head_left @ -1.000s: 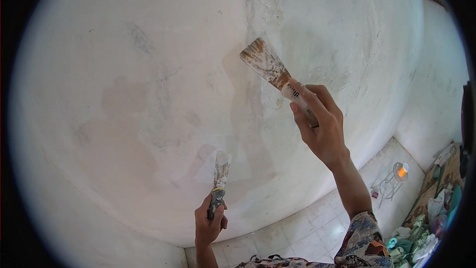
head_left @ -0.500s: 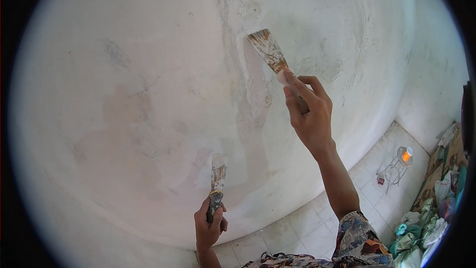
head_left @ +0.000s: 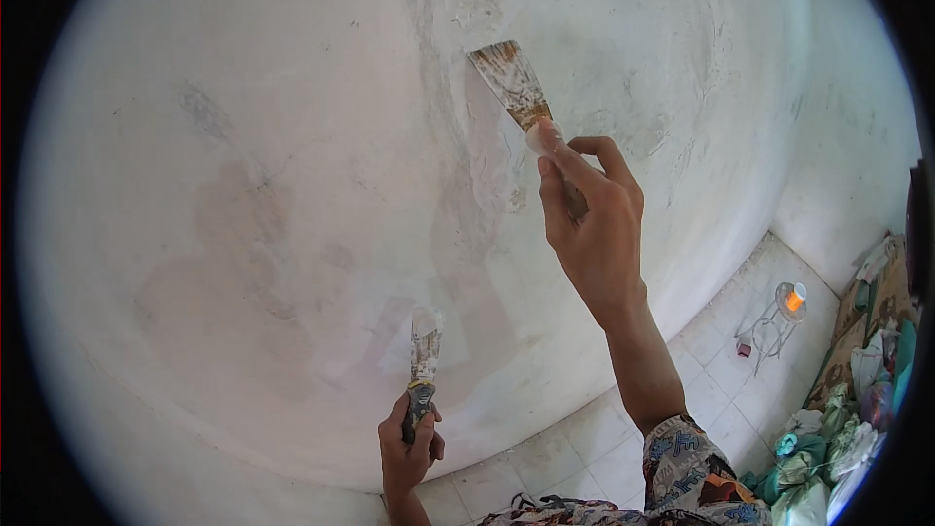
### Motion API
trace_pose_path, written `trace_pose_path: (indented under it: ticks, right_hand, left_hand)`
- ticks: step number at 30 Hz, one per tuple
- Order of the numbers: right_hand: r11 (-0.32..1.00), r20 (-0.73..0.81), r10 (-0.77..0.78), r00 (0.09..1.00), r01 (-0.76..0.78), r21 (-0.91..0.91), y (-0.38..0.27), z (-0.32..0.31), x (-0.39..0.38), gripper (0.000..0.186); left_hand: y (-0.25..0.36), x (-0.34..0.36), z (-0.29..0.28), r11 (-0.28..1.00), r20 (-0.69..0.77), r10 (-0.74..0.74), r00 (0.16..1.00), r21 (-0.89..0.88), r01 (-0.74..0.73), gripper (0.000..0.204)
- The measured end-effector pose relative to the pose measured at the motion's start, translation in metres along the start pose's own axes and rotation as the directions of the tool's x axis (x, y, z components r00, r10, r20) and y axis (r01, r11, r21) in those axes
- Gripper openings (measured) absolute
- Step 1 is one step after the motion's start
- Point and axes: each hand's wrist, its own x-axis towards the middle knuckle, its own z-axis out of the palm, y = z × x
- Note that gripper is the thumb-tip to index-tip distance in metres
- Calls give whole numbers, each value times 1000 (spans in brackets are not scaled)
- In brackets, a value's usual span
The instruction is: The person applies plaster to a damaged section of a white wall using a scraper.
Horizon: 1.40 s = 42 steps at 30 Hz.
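Observation:
My right hand [head_left: 599,224] is wrapped round the handle of a wide putty knife [head_left: 513,83], its blade stained with rust and white filler. That blade lies against or very near the wall [head_left: 341,117], beside a rough vertical strip of patched plaster [head_left: 458,0]. Lower down, my left hand [head_left: 407,448] grips a narrower putty knife [head_left: 425,356] by its dark handle with a yellow band. Its blade points up and has whitish filler on it; whether it touches the wall I cannot tell. Damp-looking pinkish patches [head_left: 234,224] mark the wall to the left.
Pale floor tiles [head_left: 575,433] run along the wall's foot. On the right stands a small round stool [head_left: 779,317] with an orange and white container [head_left: 797,296] on top. Tied plastic bags [head_left: 818,468] are heaped in the lower right corner.
My right hand and the wide putty knife have moved a little up and left along the wall. The left hand has barely shifted. The view has moved slightly.

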Motion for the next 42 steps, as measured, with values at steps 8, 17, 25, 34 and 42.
trace_pose_path:
  ticks: [8,17,25,34,42]
  right_hand:
    - [997,-34,-50,998,48,-64,-6,4,6,29]
    - [996,-18,-31,999,30,-85,-15,5,0,28]
    - [996,-26,-45,999,43,-79,-22,15,3,29]
    - [998,-70,-62,996,62,-10,-1,8,6,31]
    - [990,39,-110,993,106,91,8,12,-18,38]
  left_hand:
    - [0,1,0,1000,26,-7,1000,-27,8,26]
    - [1,2,-7,1000,45,-31,999,0,31,29]
    - [-5,7,-9,1000,104,21,994,-21,-19,29]
    - [-3,3,-5,1000,70,-5,998,-19,6,28]
    - [0,0,-1,1000,27,-16,1000,-17,17,27]
